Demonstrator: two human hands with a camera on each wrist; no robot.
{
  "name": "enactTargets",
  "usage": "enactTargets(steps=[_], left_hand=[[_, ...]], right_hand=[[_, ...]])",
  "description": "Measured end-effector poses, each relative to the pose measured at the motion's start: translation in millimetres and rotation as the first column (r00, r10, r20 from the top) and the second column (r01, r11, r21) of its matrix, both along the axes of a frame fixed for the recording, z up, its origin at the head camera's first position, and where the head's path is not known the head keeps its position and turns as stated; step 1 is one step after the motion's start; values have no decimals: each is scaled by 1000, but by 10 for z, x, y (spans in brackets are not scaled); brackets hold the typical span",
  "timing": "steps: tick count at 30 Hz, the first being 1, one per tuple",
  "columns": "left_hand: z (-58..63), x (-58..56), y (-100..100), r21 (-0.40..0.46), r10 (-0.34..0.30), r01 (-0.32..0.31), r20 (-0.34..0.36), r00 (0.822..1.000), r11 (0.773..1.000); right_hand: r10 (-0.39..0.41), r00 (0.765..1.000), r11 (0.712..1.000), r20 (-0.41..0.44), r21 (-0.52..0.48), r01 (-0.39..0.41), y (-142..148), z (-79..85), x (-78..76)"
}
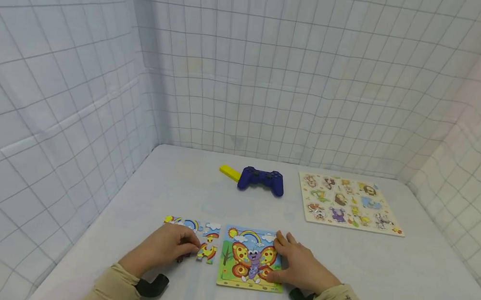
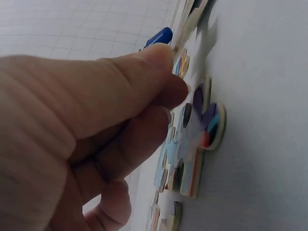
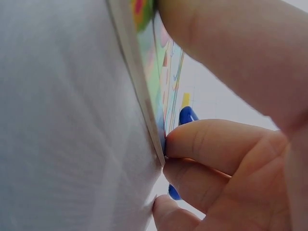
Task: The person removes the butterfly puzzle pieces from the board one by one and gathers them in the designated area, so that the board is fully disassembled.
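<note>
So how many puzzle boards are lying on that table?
2: the butterfly board, touched by the right hand, and the animal board, farther back to the right. The loose puzzle pieces by the left hand aren't counted. No other board shows.

A white back wall [image 1: 269,75] of cloth-like sheeting, ruled in thin dark-grey squares, rises behind a broad, smooth white tabletop [image 1: 201,199]. I see its lines waver and sag lower down, where the sheeting creases softly. A matching white gridded left wall [image 1: 56,79] and white gridded right wall [image 1: 479,158] flank the tabletop, the right one tinged pinkish towards the top. The light is soft and diffuse, with bluish-grey shade gathering in the back left corner [image 1: 145,25].
</note>
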State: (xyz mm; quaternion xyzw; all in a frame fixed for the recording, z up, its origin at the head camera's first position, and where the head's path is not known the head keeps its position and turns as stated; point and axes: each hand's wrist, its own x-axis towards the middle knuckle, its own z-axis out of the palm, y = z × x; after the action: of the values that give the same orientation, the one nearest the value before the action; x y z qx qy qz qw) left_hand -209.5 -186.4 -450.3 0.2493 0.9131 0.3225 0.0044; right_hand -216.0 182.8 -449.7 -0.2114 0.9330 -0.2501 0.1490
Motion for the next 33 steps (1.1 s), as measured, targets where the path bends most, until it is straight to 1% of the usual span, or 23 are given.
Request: enactTargets(steps=[3,10,14,19,25,28,30,31,32,33], left_hand=[[6,1,-1,-23,11,-11,1,1000,1000],[5,-2,19,-62,58,-59,-14,998,996],[-2,-3,20,-87,55,-57,-27,998,995],[-5,-6,26,-142,46,-59,-96,994,988],[6,12,41,-171,49,-76,-154,987,982],[11,35,51,-201,58,-103,-218,974,974],[7,58,87,-183,78,-128,-258,963,975],[1,70,123,-158,83,-128,-264,961,979],[-5,81,171,-129,79,-116,-259,963,985],[-14,92,226,-98,63,-89,-243,968,991]], right_hand=[[-1,1000,1000,1,-3,1,1,6,4],[0,1000,1000,0,-4,0,-5,25,24],[-8,1000,1000,2,0,8,-5,31,40],[-9,1000,1000,5,-2,9,-5,37,44],[-4,1000,1000,2,-4,4,-3,31,41],[1,1000,1000,3,-2,-1,0,32,41],[14,1000,1000,0,9,-14,6,36,34],[21,1000,1000,-6,14,-21,12,43,30],[29,999,999,-16,19,-29,20,53,28],[31,999,999,-29,17,-30,29,65,27]])
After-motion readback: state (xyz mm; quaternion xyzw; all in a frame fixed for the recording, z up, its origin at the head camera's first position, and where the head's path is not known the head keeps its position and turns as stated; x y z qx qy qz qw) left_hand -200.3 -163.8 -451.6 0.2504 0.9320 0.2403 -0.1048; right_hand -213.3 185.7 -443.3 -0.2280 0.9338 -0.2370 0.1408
